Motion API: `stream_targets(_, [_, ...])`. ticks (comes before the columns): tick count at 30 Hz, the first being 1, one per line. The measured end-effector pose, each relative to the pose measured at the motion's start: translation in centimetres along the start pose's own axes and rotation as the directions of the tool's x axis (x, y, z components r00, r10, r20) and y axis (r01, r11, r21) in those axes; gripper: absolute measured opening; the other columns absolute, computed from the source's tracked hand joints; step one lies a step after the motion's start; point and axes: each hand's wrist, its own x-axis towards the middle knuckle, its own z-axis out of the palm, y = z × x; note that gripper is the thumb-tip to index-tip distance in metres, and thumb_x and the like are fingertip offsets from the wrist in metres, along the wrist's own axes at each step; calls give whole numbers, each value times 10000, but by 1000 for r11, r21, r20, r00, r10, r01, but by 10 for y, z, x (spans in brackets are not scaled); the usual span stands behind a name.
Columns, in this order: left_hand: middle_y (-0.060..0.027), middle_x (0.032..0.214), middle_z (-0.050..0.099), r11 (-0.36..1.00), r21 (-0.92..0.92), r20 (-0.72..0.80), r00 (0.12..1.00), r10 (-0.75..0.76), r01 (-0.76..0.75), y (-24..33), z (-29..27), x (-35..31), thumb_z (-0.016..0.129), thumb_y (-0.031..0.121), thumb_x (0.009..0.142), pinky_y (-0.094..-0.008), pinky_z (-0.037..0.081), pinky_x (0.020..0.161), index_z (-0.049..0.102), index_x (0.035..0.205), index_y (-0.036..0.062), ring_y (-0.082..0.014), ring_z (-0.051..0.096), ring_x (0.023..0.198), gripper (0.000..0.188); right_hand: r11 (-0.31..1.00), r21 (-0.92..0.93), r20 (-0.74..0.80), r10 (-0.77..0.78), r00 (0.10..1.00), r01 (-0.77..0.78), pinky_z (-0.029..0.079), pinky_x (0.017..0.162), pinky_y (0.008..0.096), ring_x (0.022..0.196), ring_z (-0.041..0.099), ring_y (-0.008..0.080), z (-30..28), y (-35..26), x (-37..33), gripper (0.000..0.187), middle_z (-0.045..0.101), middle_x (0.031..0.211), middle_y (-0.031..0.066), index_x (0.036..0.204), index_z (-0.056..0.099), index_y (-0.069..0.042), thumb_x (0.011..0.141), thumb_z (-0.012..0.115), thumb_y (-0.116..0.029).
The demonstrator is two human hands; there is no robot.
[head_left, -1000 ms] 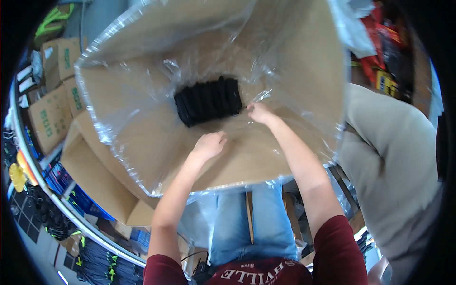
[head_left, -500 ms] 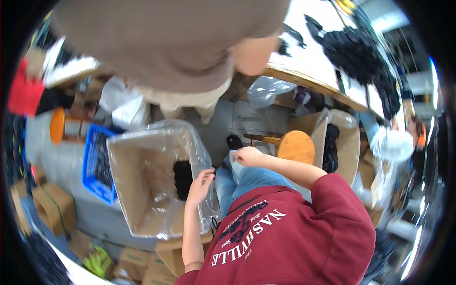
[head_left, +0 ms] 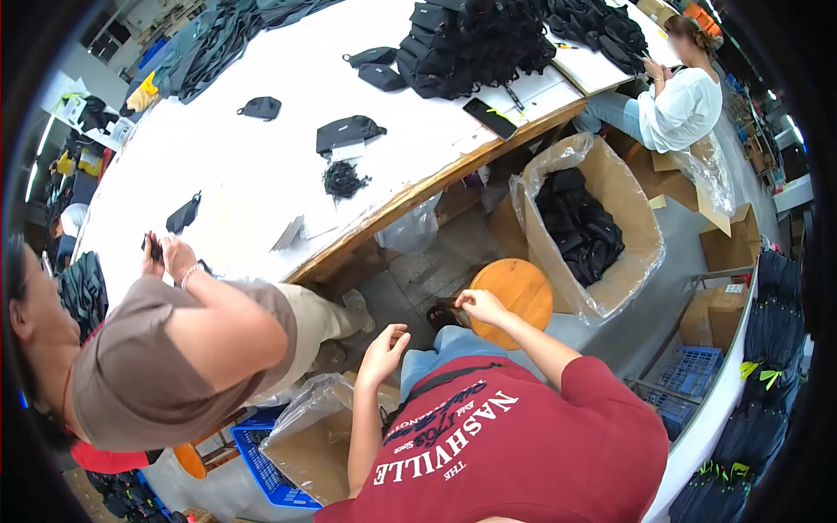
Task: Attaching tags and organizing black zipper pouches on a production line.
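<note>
My left hand [head_left: 384,353] is raised in the air in front of my body, its fingers loosely bent and apart, with nothing in it. Below and left of it stands a cardboard box [head_left: 318,453] lined with clear plastic, partly hidden by my forearm. My right hand [head_left: 480,307] hovers at the near left edge of a round wooden stool [head_left: 514,292]. Its fingers are curled in, and no object shows in them. Beyond the stool, another plastic-lined box [head_left: 623,187] holds a heap of black pouches [head_left: 575,227].
A white worktable [head_left: 253,166] carries black bags [head_left: 349,132], a big dark pile [head_left: 471,48] and a phone [head_left: 490,118]. One co-worker in brown [head_left: 174,366] stands close at left; another in white [head_left: 684,113] sits at far right. A blue crate [head_left: 261,471] lies lower left.
My view has swung right, bringing the tabletop and the box of black pouches into fuller view. The left box has shifted to the lower left, and my left hand no longer overlaps its rim.
</note>
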Motion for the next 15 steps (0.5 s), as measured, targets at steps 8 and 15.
stream_targets(8, [-132, 1082, 637, 989, 125, 242, 969, 49, -81, 74, -18, 97, 545, 288, 934, -338, 464, 870, 553, 1192, 40, -226, 608, 985, 358, 934, 354, -128, 89, 988, -38, 496, 582, 246, 618, 585, 93, -43, -7, 65, 114, 624, 705, 23, 927, 659, -38, 844, 591, -77])
stream_targets(15, [-135, 1062, 643, 990, 65, 328, 939, 100, -128, 78, -22, 166, 545, 294, 929, -320, 467, 851, 562, 1179, 32, -223, 615, 938, 363, 932, 286, -639, 12, 769, 223, 488, 604, 279, 629, 623, 154, -163, -13, 144, 130, 664, 714, 55, 861, 677, -37, 832, 653, -161])
